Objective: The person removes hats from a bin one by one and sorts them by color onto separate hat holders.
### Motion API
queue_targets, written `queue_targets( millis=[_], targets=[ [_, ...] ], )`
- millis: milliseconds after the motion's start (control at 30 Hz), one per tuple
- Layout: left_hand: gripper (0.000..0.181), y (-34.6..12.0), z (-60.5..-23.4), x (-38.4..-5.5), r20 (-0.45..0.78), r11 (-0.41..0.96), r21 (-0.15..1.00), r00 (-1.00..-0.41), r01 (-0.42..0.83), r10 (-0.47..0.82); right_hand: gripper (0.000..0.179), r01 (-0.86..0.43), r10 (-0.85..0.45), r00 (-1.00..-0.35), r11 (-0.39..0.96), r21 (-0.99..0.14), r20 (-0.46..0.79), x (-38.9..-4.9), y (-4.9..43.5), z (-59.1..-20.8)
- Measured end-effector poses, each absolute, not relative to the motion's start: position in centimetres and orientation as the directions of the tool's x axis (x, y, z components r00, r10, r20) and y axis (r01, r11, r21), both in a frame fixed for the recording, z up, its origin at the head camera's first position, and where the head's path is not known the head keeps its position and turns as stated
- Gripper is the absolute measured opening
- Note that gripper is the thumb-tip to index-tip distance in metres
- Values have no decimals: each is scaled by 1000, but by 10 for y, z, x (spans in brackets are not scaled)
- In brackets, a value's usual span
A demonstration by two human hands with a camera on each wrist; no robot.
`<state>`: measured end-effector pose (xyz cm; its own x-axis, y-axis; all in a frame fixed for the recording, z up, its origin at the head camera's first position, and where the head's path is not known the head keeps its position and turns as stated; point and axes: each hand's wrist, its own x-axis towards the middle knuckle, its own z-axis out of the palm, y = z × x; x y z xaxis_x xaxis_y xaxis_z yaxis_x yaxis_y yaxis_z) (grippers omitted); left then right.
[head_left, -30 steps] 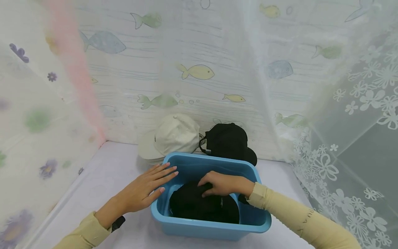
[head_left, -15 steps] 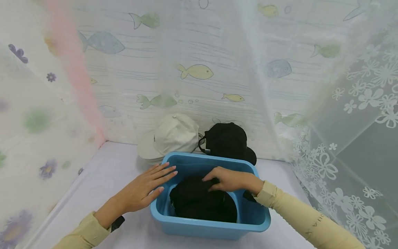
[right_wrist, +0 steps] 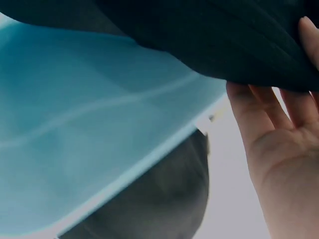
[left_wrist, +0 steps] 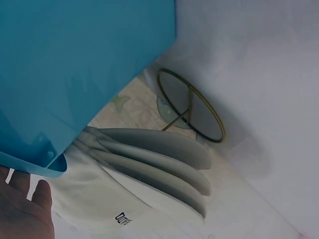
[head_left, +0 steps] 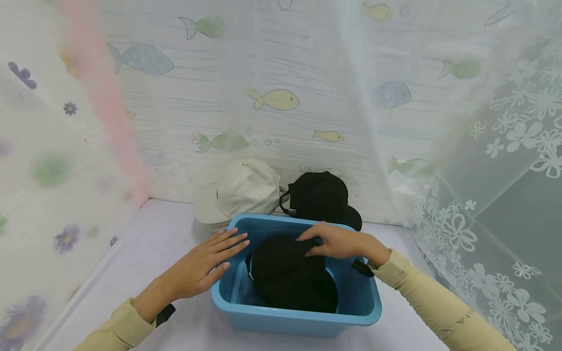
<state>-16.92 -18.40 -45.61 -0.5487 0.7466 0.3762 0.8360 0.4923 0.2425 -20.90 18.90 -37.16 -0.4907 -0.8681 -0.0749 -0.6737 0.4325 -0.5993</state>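
Observation:
A black cap (head_left: 287, 278) is inside a blue plastic basin (head_left: 281, 324), its brim toward the front right. My right hand (head_left: 335, 241) pinches the crown at its upper right, thumb on one side and fingers on the other. In the right wrist view, the dark cloth of this cap (right_wrist: 239, 45) covers the fingertips. With fingers spread and straight, my left hand (head_left: 206, 263) lies over the basin's left rim. The left wrist view has the fingers of that hand (left_wrist: 25, 214) just below the basin's edge (left_wrist: 35, 167).
Behind the basin stand stacked off-white caps (head_left: 248, 187), their several brims (left_wrist: 159, 164) fanned in the left wrist view. Beside them is another black cap (head_left: 318, 197). A thin metal ring stand (left_wrist: 219, 119) shows near the brims. Patterned curtains (head_left: 281, 58) enclose the white surface (head_left: 171, 229).
My right hand has moved up and to the right, drawing the black cap's crown higher and farther back in the basin. My left hand has stayed at the rim.

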Motion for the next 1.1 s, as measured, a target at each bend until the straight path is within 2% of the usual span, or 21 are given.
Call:
queue_targets(
  millis=[433,733,967,1100],
  targets=[
    [55,-187,-457,-170,388,484,229,-536,844,750,31,-684,-867,-498,405,-607,-18,-208,206,-317],
    [54,-185,-457,-169,386,492,227,-542,840,746,36,-662,-803,-594,454,-597,48,-201,229,-264],
    [53,-186,-456,-169,391,491,207,-531,846,751,33,-711,-792,-596,446,-544,130,-209,248,-226],
    [54,-186,-455,-170,386,484,207,-525,850,758,30,-707,-771,-626,497,-503,118,-218,257,-209]
  ],
)
